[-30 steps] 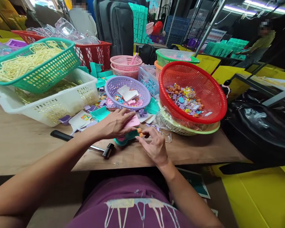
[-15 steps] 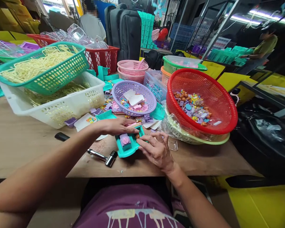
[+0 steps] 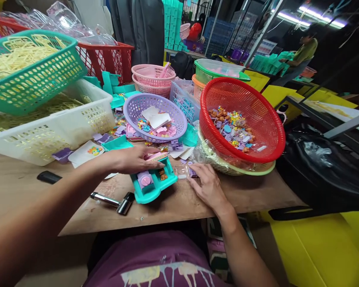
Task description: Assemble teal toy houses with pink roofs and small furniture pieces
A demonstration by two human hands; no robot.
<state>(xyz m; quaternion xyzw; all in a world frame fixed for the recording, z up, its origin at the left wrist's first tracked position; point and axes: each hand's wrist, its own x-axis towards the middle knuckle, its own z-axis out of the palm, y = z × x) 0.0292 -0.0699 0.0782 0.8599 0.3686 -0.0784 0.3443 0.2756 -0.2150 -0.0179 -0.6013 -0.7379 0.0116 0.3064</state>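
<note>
My left hand (image 3: 133, 159) grips the upper end of a teal plastic toy tray (image 3: 151, 196), held tilted above the table. In the tray sit a purple block with a round pink knob (image 3: 145, 180) and a small brown figure (image 3: 162, 174). A pink lettered strip (image 3: 157, 156) shows by my left fingers. On the tabletop to the right, my right hand (image 3: 208, 187) reaches with parted fingers to a small purple plastic piece (image 3: 193, 171). A clear plastic piece (image 3: 182, 172) lies just left of it.
A hammer-like metal tool (image 3: 124, 203) lies near the table's front edge. Behind are a lilac basket (image 3: 184, 127) of small parts and a tilted red basket (image 3: 279, 139). A white crate (image 3: 48, 147) stands left. A co-worker (image 3: 306, 52) is at the far right.
My right hand has left the brown figure in the tray and moved right and down to the purple piece on the table. My left hand still holds the tray. The view has shifted.
</note>
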